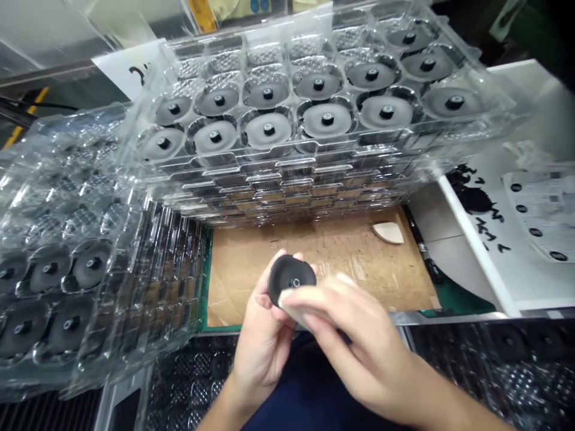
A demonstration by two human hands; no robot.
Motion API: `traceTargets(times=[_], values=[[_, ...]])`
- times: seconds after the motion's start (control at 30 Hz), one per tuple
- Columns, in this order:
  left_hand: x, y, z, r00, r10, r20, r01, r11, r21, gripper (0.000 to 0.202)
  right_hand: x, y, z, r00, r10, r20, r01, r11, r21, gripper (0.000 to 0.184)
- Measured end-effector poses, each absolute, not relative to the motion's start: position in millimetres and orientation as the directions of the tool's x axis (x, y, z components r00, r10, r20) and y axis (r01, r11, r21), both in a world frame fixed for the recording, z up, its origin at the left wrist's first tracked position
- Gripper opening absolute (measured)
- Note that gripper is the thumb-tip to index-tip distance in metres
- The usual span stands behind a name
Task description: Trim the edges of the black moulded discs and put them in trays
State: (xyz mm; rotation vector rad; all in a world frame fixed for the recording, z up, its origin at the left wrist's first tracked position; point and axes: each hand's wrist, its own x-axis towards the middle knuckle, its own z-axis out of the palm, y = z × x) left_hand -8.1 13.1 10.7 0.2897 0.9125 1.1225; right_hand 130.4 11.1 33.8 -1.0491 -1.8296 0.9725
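My left hand (264, 338) grips a round black disc-shaped part (282, 276) with a small hub at its middle, its dished face turned up. My right hand (363, 332) pinches a pale, flat piece (294, 310), perhaps a pad or folded cloth, against the near edge of the disc; fingers hide much of it. Both hands are over a cardboard sheet (251, 257). Beyond them, a stack of clear plastic trays (314, 179) carries similar dark discs (327, 120) in its top pockets, hubs up.
Another stack of clear trays (148, 287) with discs stands at the left. A pale wedge-shaped piece (389, 232) lies on the cardboard, with a black pen (429, 263) beside its right edge. Black scraps (476, 200) and a printed sheet (545, 209) lie in the white tray (485, 275) at right.
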Motion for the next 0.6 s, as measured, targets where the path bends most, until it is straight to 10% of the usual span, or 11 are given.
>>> traceTargets(times=[0.23, 0.47, 0.6], values=[[-12.8, 26.7, 16.0, 0.185, 0.887, -0.423, -0.68, 0.426, 0.596, 0.04, 157.0, -11.6, 3.4, -0.124, 0.992, -0.036, 0.333, 0.007, -0.943, 0.018], [-7.4, 11.0, 13.1, 0.2, 0.862, -0.467, -0.612, 0.482, 0.627, 0.04, 134.5, 18.1, 46.0, -0.252, 0.889, 0.382, 0.347, 0.452, -0.822, 0.023], [-13.6, 5.8, 9.2, 0.115, 0.832, -0.542, -0.558, 0.505, 0.658, 0.049, 125.5, 24.0, 41.8, -0.442, 0.852, 0.279, 0.315, 0.439, -0.841, 0.021]])
